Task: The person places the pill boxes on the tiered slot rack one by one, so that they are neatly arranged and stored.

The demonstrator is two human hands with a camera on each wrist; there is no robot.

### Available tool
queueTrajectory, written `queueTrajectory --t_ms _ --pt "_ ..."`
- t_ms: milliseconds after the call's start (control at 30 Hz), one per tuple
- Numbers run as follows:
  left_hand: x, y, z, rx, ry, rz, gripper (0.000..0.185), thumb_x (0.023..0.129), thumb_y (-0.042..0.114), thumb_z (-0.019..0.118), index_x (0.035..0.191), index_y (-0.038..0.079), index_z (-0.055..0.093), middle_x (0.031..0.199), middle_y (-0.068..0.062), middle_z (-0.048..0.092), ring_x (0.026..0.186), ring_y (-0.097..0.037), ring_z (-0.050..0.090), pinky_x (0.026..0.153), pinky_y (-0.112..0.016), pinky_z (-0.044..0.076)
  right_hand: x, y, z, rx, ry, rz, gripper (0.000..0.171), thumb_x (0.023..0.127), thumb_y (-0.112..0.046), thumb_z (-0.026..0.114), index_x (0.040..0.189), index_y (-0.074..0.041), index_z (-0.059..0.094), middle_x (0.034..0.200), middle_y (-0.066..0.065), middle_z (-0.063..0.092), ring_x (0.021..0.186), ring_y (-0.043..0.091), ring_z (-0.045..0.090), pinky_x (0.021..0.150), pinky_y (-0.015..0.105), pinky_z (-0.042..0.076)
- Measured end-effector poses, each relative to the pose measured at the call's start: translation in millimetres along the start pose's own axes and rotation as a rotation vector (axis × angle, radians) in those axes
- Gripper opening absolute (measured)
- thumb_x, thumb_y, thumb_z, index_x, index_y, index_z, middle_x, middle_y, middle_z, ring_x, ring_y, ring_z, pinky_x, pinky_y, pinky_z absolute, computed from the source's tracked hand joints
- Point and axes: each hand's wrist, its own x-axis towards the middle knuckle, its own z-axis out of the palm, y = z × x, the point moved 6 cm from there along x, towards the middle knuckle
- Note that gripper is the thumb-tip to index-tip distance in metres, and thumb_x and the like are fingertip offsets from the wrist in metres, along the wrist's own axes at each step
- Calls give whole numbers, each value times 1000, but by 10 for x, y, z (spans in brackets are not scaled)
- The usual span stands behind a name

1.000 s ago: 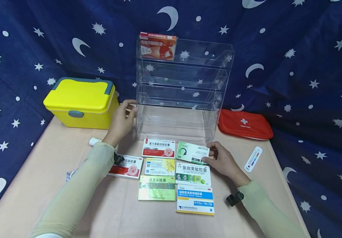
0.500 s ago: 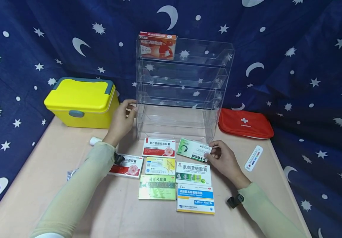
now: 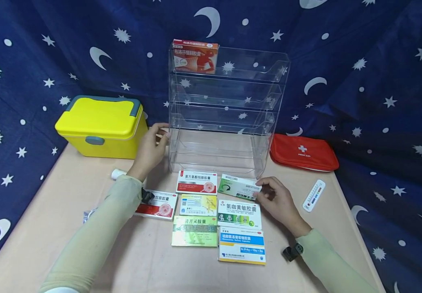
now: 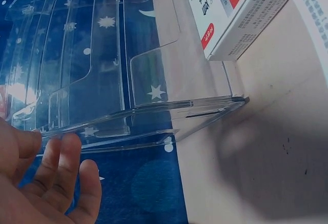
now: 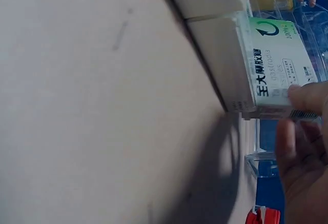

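Note:
My right hand (image 3: 277,201) pinches the right end of a green and white medicine box (image 3: 238,186), thumb on its printed face and fingers at its edge. The box is tilted, just in front of the clear plastic rack (image 3: 216,160). My left hand (image 3: 150,148) holds the rack's left side; in the left wrist view bent fingers (image 4: 66,157) lie at the side wall's edge. Below the green box lie a white and green capsule box (image 3: 239,213) and a blue and white one (image 3: 241,246). To its left is a red and white box (image 3: 197,182).
An orange-red box (image 3: 195,57) stands in the rack's top tier. A yellow case (image 3: 99,126) is at the left, a red first-aid pouch (image 3: 302,154) and a thermometer card (image 3: 313,196) at the right. Yellow (image 3: 198,204) and light green boxes (image 3: 194,231) lie in front.
The right hand has shifted the green and white box slightly right and tipped it, so more of its long side edge shows. The left hand stays at the rack.

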Motion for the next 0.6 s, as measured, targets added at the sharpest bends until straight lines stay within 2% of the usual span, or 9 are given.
queueTrajectory --t_ms 100,200,300,367,600 --pt "0 -2 5 -1 -1 0 32 105 11 57 136 4 57 109 -15 65 89 -29 64 81 -42 53 44 -27 -41 82 30 -44 41 84 5 80 115 -16 65 121 3 61 102 16 65 78 24 56" --pt "-1 -11 11 4 -2 4 31 105 11 57 136 5 57 109 -15 65 89 -29 64 81 -41 53 130 -110 -113 166 82 -97 39 83 11 78 114 -9 67 122 12 61 105 16 64 77 22 56" --pt "-1 -18 17 8 -5 3 31 105 12 57 136 5 57 109 -15 65 89 -28 64 81 -41 53 289 -314 -235 238 134 -135 36 81 18 75 112 3 66 121 24 59 104 17 64 74 21 56" --pt "-3 -21 16 10 -8 0 31 105 11 57 136 5 57 109 -15 65 88 -28 64 80 -41 53 435 -483 -344 261 168 -142 33 81 21 74 110 8 65 120 26 58 101 17 65 72 20 55" --pt "9 -11 4 18 -11 -3 31 105 11 56 136 5 56 109 -15 65 89 -28 63 81 -41 52 1146 -994 -803 299 281 -297 30 81 22 71 108 12 65 114 14 61 96 15 67 70 20 54"
